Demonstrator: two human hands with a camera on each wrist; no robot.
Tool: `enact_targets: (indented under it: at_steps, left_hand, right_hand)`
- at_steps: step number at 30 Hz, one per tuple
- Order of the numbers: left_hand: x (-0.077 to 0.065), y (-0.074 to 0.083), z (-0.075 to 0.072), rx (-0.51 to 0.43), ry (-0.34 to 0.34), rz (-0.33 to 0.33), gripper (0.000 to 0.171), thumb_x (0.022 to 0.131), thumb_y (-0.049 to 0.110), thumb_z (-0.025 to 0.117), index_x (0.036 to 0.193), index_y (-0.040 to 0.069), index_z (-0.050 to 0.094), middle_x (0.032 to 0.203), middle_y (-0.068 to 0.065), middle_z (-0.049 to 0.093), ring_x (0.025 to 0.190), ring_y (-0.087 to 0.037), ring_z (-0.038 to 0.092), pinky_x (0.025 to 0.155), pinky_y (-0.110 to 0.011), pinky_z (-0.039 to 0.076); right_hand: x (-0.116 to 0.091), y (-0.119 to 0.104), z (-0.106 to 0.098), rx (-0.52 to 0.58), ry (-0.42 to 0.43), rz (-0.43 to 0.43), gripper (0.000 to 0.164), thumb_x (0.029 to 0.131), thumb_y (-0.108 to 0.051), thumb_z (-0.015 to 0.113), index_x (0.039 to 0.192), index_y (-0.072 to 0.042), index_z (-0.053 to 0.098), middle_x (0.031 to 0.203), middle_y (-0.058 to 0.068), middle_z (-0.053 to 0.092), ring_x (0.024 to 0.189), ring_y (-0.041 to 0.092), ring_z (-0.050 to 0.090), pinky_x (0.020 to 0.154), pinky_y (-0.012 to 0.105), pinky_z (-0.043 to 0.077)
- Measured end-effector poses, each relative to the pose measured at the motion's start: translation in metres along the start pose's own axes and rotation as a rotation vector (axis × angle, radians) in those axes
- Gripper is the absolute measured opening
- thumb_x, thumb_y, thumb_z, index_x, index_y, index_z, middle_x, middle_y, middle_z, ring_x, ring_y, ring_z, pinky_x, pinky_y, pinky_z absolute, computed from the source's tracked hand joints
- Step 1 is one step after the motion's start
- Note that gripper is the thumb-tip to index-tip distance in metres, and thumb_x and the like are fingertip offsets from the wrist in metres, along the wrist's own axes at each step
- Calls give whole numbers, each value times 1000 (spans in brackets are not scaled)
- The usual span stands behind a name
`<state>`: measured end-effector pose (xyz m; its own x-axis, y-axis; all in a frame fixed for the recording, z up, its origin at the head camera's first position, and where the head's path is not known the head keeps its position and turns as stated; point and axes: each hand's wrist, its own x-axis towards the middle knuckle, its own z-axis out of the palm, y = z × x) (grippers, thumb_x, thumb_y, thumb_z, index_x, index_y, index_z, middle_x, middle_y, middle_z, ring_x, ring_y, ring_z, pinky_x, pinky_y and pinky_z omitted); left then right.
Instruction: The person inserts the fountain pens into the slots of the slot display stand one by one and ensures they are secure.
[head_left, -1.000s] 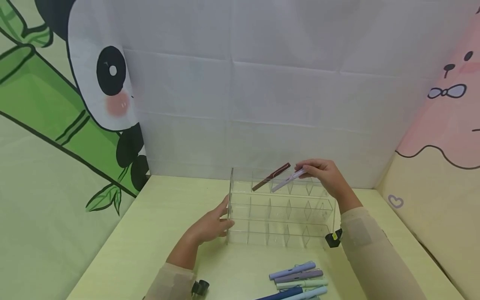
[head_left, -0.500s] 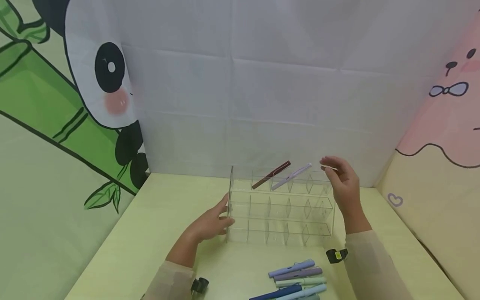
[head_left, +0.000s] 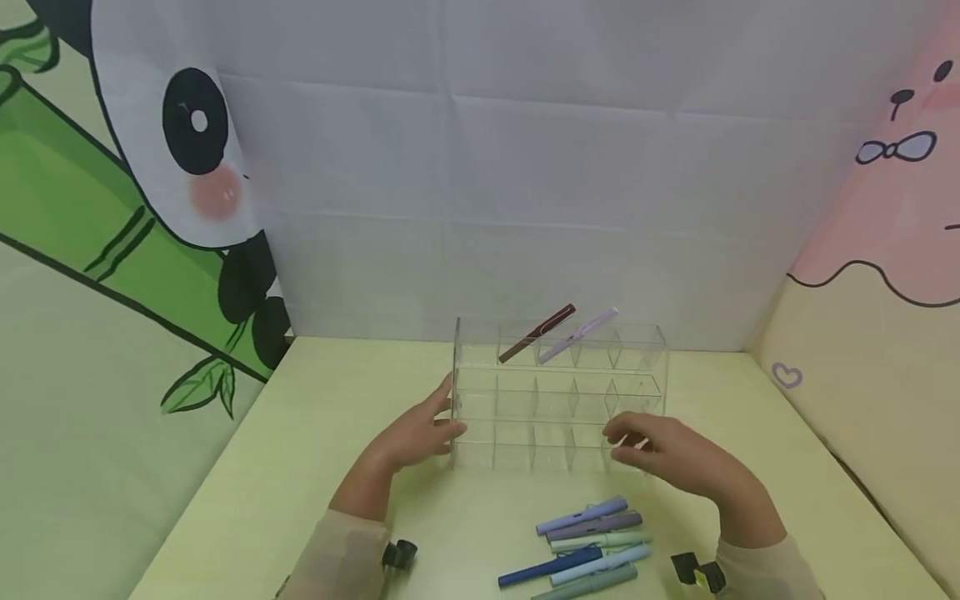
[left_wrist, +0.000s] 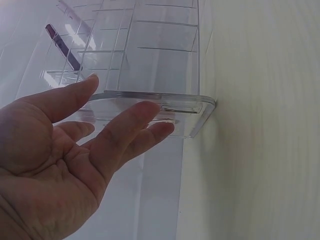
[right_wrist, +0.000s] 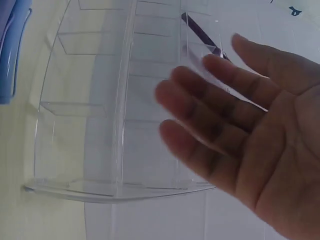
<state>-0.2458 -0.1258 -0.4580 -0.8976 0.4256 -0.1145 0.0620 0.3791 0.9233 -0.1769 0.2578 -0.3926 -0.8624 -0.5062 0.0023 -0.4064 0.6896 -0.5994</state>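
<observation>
A clear acrylic pen rack (head_left: 555,447) with three tiers of compartments stands on the table. On its top tier a dark red pen (head_left: 537,333) and a pale lilac pen (head_left: 578,336) lean side by side. My left hand (head_left: 415,435) rests against the rack's left side panel, fingertips touching its edge in the left wrist view. Empty and with loosely bent fingers, my right hand (head_left: 675,452) hovers by the rack's lower right corner. In front lie several capped pens, among them a dark blue pen (head_left: 550,567) and a mint green pen (head_left: 600,542).
The pale yellow table (head_left: 300,467) backs onto a white cloth (head_left: 360,250). Printed cloth panels with a panda (head_left: 195,125) and a pink animal (head_left: 922,192) flank it.
My right hand has let go of the lilac pen on the top tier, drawn back right, then come down toward the loose pens. My left hand has stayed at the rack's side.
</observation>
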Motion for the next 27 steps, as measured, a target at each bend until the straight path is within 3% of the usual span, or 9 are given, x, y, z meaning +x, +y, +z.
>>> enact_targets:
  at_steps: [2,5,12,21,27]
  left_hand:
    - [-1,1,-3,2,0,8,83,100,24,59,156,45,0,160,-19,24,133,-43,46,96,-49,52]
    - [-2,1,-5,-6,-9,7,84,99,27,60,155,45,0,160,-19,24,131,-43,49,98,-51,51]
    - [-3,-3,-5,-39,-34,3,85,98,30,62,156,45,2,160,-21,23,125,-41,56,98,-52,50]
    - [-3,-4,-3,-41,-42,9,86,98,27,62,156,43,0,160,-22,23,124,-43,56,98,-53,50]
    - [-4,-3,-4,-42,-33,3,87,98,26,62,157,41,0,159,-24,23,124,-44,56,98,-53,50]
  right_hand:
    - [2,-3,6,-5,-103,56,28,97,-37,62,119,-19,62,111,-3,65,100,17,62,80,35,53]
    - [7,-1,18,-41,-184,102,25,93,-28,68,113,-15,63,105,0,66,95,20,63,77,40,52]
    - [12,4,47,-140,-155,214,15,85,-6,72,98,-13,67,96,5,67,87,24,61,73,46,51]
    - [16,14,68,-307,-135,155,20,81,6,60,77,-14,61,74,-5,57,67,14,50,60,32,44]
    - [18,21,71,-335,-142,108,22,74,2,68,71,-18,58,70,-10,52,63,9,43,56,27,39]
